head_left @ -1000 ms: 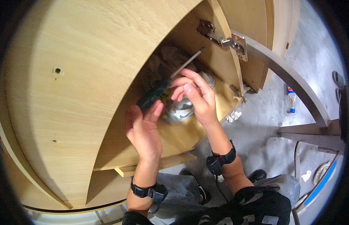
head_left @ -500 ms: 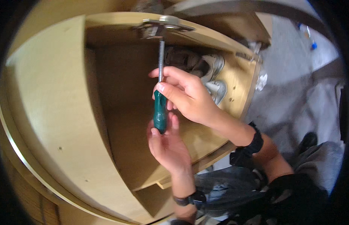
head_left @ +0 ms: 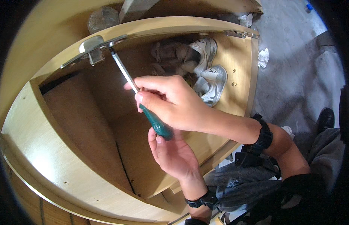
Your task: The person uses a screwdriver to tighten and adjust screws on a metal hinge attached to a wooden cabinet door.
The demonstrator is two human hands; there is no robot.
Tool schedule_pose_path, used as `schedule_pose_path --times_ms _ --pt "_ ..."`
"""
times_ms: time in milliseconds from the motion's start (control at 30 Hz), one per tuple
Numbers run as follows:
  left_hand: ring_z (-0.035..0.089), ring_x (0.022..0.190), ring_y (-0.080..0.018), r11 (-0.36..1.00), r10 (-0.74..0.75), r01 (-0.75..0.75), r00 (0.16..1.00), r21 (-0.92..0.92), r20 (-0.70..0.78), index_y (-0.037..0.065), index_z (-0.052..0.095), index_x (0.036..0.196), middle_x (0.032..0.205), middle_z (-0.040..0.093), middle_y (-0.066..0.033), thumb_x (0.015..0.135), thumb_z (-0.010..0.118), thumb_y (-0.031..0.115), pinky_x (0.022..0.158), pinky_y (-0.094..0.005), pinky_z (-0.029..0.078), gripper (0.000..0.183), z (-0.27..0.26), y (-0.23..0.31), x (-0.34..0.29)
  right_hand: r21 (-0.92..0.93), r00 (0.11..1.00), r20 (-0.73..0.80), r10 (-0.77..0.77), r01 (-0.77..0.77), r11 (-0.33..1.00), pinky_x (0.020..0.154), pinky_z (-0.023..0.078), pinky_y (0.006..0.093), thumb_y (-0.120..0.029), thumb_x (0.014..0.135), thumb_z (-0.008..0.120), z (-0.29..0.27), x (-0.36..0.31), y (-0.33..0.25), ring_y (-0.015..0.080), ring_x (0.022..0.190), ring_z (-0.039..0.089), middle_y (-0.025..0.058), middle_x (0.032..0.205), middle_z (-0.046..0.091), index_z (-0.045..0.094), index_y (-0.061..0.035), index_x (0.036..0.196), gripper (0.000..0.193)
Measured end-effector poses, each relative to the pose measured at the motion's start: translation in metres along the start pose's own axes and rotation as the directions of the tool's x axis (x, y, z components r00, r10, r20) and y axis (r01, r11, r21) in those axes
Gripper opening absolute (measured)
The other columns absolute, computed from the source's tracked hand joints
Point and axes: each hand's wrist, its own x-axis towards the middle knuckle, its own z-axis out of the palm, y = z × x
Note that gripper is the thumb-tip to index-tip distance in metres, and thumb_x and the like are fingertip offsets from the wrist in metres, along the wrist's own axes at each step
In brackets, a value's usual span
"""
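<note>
A screwdriver with a green handle (head_left: 154, 122) and a long metal shaft slants up and left across the cabinet opening. Its tip meets a metal hinge (head_left: 95, 48) mounted on the cabinet's upper edge. My right hand (head_left: 176, 103) pinches the screwdriver where shaft and handle join, thumb and fingers on either side. Below it, palm up, my left hand (head_left: 174, 155) has its fingers closed around the handle's butt end. The screw under the tip is too small to make out.
The open wooden cabinet (head_left: 35, 150) fills the left and middle. White-and-grey sneakers (head_left: 214, 82) lie inside, beside darker shoes (head_left: 172, 52). A second hinge (head_left: 240, 34) sits at the far right corner. Crumpled paper (head_left: 263, 58) lies on the grey floor (head_left: 283, 82).
The view has shifted, so the hinge now appears farther left. The screwdriver has gone from upright to slanting up-left, its tip now at the hinge's right part. Both hands still grip it.
</note>
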Motion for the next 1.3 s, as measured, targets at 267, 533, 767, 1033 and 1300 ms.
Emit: schedule_pose_path --times_ms 267,533,767,1033,1300 --pt "0.056 0.106 -0.0232 1.0 0.02 -0.02 0.999 -0.014 -0.042 -0.006 0.047 0.119 0.111 0.058 -0.0182 0.092 0.048 0.02 0.094 -0.0356 0.046 0.038 -0.002 0.002 0.0 -0.112 0.991 -0.014 -0.132 0.129 0.985 0.057 0.048 0.0228 -0.003 0.087 0.052 0.003 0.002 0.002 0.0091 0.063 0.057 0.0077 0.072 0.061 0.057 0.007 0.109 0.025" --pt "0.057 0.106 -0.0234 1.0 0.028 -0.028 0.999 0.004 -0.02 -0.007 0.048 0.117 0.111 0.058 -0.0199 0.093 0.046 0.02 0.093 -0.0358 0.047 0.036 -0.001 0.007 0.001 -0.141 0.986 -0.033 -0.165 0.159 0.977 0.055 0.047 0.0233 -0.001 0.086 0.052 0.006 0.003 0.005 0.0098 0.061 0.058 0.0081 0.07 0.061 0.058 0.0076 0.107 0.024" --pt "0.056 0.107 -0.0233 0.998 0.046 -0.043 0.996 0.04 -0.078 -0.009 0.047 0.118 0.113 0.057 -0.0205 0.094 0.045 0.02 0.093 -0.0355 0.046 0.038 0.006 0.007 0.001 -0.057 0.962 -0.186 -0.199 0.191 0.98 0.046 0.037 0.041 -0.008 0.081 0.055 0.012 0.008 0.008 0.0369 0.05 0.051 0.0199 0.055 0.05 0.053 0.0008 0.07 0.014" --pt "0.056 0.104 -0.0214 0.986 0.155 -0.156 0.988 0.052 0.027 -0.004 0.048 0.119 0.113 0.056 -0.0178 0.09 0.051 0.014 0.089 -0.0328 0.049 0.034 -0.01 0.003 0.006 -0.11 0.989 -0.071 -0.133 0.124 0.986 0.054 0.048 0.0256 -0.005 0.087 0.053 0.011 0.011 0.007 0.0123 0.06 0.059 0.0101 0.068 0.06 0.059 0.0053 0.102 0.019" --pt "0.055 0.099 -0.0162 0.964 0.217 -0.206 0.975 0.171 -0.054 -0.008 0.04 0.124 0.11 0.055 -0.0142 0.083 0.065 0.015 0.082 -0.0226 0.045 0.054 -0.014 0.004 0.013 -0.044 0.982 -0.153 -0.112 0.107 0.993 0.048 0.04 0.0391 -0.012 0.08 0.056 0.012 0.015 0.001 0.0326 0.048 0.053 0.0187 0.055 0.052 0.057 0.0012 0.071 0.017"
